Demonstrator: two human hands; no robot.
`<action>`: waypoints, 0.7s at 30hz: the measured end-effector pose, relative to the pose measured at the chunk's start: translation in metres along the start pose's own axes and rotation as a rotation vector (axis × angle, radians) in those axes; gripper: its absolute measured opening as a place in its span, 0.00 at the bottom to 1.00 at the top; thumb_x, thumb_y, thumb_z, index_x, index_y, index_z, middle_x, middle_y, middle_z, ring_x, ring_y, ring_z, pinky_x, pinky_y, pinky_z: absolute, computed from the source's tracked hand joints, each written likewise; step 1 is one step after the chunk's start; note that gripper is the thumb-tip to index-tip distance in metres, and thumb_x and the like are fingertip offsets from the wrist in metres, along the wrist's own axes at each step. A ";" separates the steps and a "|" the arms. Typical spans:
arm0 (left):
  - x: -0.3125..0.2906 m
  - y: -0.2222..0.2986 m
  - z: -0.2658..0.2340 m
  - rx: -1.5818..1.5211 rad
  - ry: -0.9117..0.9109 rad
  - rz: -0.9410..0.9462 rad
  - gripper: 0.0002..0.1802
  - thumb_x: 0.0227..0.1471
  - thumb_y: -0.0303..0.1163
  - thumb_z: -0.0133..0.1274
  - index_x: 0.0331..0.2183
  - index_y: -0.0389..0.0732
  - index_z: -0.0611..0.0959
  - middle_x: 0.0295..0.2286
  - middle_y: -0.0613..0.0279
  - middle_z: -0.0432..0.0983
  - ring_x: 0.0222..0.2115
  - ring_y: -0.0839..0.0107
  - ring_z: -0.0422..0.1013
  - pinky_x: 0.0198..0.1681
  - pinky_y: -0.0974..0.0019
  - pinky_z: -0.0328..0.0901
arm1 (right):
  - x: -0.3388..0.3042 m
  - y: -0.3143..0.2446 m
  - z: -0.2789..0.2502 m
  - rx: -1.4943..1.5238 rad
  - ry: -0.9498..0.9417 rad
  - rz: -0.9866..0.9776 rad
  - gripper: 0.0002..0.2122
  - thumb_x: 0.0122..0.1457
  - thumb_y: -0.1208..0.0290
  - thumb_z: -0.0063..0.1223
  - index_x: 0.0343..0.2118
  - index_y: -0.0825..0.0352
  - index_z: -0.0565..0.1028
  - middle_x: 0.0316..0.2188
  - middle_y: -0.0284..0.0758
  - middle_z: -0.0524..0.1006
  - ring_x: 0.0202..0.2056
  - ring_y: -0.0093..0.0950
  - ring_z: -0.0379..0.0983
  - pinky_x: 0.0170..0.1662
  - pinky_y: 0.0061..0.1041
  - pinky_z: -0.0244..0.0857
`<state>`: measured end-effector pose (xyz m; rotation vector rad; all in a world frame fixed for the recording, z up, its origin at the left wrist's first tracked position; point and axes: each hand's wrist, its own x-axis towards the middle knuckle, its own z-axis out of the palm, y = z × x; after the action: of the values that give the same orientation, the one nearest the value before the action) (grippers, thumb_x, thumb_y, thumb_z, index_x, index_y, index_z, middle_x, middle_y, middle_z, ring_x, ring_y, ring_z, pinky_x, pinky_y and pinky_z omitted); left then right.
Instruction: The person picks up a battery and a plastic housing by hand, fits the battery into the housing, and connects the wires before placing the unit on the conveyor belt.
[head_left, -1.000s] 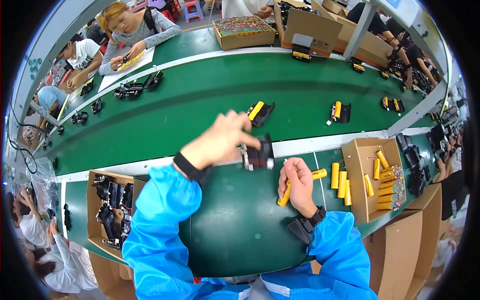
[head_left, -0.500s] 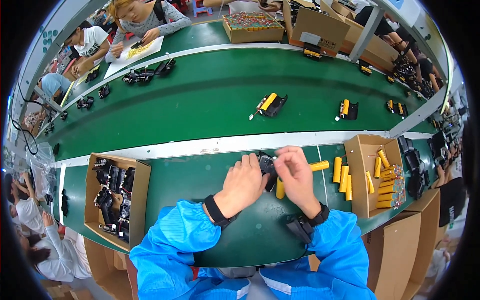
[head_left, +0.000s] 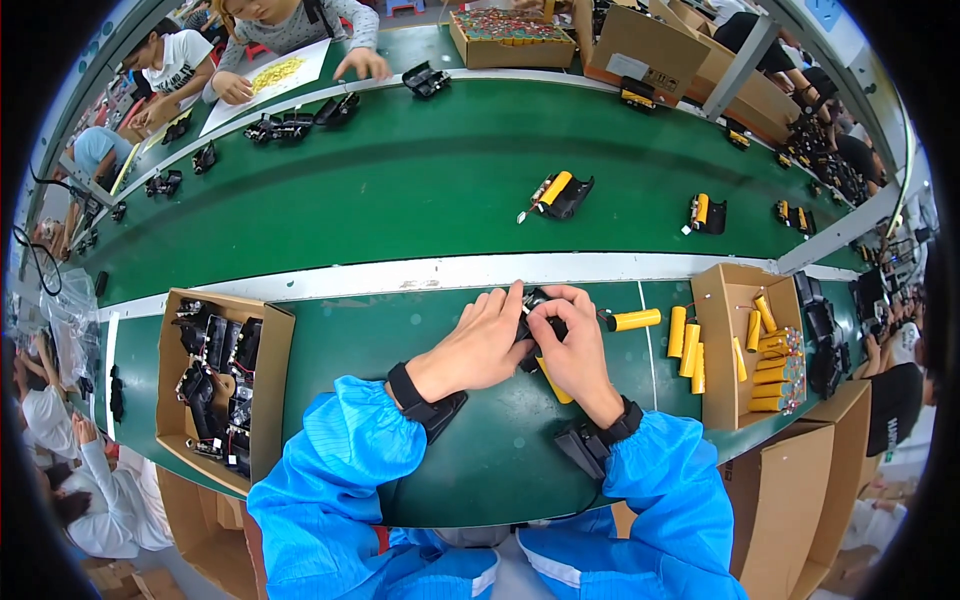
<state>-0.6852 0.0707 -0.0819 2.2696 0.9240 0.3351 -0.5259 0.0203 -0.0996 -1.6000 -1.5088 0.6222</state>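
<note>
A black plastic housing (head_left: pixel 537 298) sits on the bench in front of me, mostly covered by my fingers. My left hand (head_left: pixel 482 340) is closed over its left side, back of the hand up. My right hand (head_left: pixel 574 345) bends in from the right, thumb and fingertips pinched against the housing; whatever small piece they pinch is hidden. Partly under my right hand lies a yellow cylindrical battery (head_left: pixel 553 383). Just right of it, another yellow battery (head_left: pixel 635 320) with a short lead rests on the green bench.
A cardboard box (head_left: pixel 275 400) of black housings stands left. On the right, several loose batteries (head_left: pixel 690 350) lie beside a carton (head_left: pixel 712 290) of wired batteries. Beyond the white rail (head_left: pixel 400 277), a green belt (head_left: pixel 400 190) carries part-filled housings (head_left: pixel 562 194). A co-worker's hand (head_left: pixel 362 64) is across it.
My right hand has lowered and closed in on the housing, beside my left. Across the belt, the co-worker has let go of a black housing near the far edge. Belt parts have shifted slightly right.
</note>
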 end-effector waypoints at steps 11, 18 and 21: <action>-0.004 -0.010 -0.004 0.025 0.050 -0.010 0.38 0.51 0.33 0.53 0.56 0.21 0.57 0.47 0.35 0.64 0.47 0.44 0.64 0.51 0.52 0.59 | 0.004 -0.001 0.012 -0.012 0.032 -0.031 0.02 0.56 0.76 0.55 0.30 0.67 0.77 0.45 0.37 0.71 0.43 0.27 0.69 0.45 0.24 0.62; 0.022 -0.066 -0.058 -0.123 0.385 -0.209 0.27 0.50 0.34 0.54 0.48 0.27 0.67 0.42 0.36 0.70 0.43 0.48 0.70 0.48 0.57 0.64 | -0.009 0.015 0.016 0.390 0.109 -0.011 0.03 0.62 0.74 0.49 0.33 0.67 0.72 0.44 0.32 0.71 0.33 0.16 0.63 0.37 0.16 0.59; 0.047 -0.115 -0.108 -0.217 0.543 -0.347 0.22 0.49 0.33 0.52 0.44 0.28 0.71 0.37 0.41 0.74 0.39 0.53 0.73 0.42 0.58 0.67 | -0.009 0.017 0.014 0.250 0.142 -0.052 0.03 0.63 0.74 0.47 0.33 0.67 0.71 0.43 0.31 0.71 0.32 0.16 0.61 0.35 0.16 0.58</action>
<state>-0.7615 0.2165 -0.0768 1.8011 1.4494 0.8715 -0.5286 0.0160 -0.1229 -1.3804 -1.3097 0.6277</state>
